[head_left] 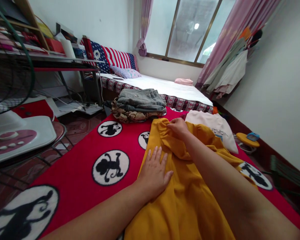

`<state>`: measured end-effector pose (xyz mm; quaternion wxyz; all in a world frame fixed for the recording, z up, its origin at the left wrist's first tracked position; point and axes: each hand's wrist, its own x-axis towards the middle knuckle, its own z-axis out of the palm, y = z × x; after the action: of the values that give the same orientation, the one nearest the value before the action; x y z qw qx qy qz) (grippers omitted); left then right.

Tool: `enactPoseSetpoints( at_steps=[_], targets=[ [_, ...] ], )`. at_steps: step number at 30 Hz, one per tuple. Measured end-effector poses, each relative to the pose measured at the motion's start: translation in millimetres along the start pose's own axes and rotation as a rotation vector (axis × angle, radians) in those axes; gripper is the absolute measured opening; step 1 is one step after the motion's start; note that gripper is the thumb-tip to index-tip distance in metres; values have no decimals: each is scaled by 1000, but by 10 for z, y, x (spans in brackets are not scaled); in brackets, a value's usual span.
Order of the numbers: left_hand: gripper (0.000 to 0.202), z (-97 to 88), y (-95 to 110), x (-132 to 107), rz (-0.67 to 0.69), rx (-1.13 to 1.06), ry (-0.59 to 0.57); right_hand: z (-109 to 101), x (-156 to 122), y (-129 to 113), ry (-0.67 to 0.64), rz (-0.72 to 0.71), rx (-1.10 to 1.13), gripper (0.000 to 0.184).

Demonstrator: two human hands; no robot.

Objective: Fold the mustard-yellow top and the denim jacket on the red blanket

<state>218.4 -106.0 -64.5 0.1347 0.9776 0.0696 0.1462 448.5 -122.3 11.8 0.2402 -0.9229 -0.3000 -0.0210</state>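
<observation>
Left hand [153, 173]: grip open, palm flat on mustard-yellow fabric garment [183, 196]. Right hand [178, 127]: grip pinching garment's gathered far end. Garment lies on red, white-circle-patterned cloth cover [75, 173].

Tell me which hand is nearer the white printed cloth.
Right. The right hand pinches the yellow garment beside the white printed cloth; the left hand lies flat on the garment, farther off.
</observation>
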Motion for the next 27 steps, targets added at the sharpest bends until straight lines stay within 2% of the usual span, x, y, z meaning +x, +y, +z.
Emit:
enactPoseSetpoints(
  at_steps=[3, 5, 8, 10, 12, 15, 18, 20, 22, 24, 27],
  targets=[
    [66, -11, -1, -3, 50, -23, -19, -56, 10, 84, 222, 18, -118, 28],
    [67, -20, -2, -5, 63, -33, -40, 25, -30, 180, 284, 34, -213, 29],
    [67, -22, -7, -7, 66, -43, -44, 203, -94, 285, 180, 64, -333, 30],
    [67, -15, -13, -6, 74, -43, -39, 253, -98, 274, 112, 71, -391, 28],
    [66, -7, -18, -4, 91, -40, -36, 230, -69, 190, 151, 39, -411, 27],
    [65, -5, -20, 0, 129, -58, -43, 169, -9, -11, 260, 7, -349, 36],
    [66, -28, -24, -1, 169, -101, -62, 225, 30, -166, 121, 27, -295, 49],
    [67, -59, -34, -3, 192, -133, -78, 326, 43, -197, 39, 15, -288, 38],
    [68, -99, -51, -1, 209, -164, -101, 425, 54, -181, 45, 5, -273, 29],
    [68, -138, -69, 6, 221, -188, -124, 480, 63, -149, 60, 6, -253, 32],
    [69, -168, -93, 19, 226, -203, -144, 434, 42, -123, 5, -5, -225, 35]
  ],
)
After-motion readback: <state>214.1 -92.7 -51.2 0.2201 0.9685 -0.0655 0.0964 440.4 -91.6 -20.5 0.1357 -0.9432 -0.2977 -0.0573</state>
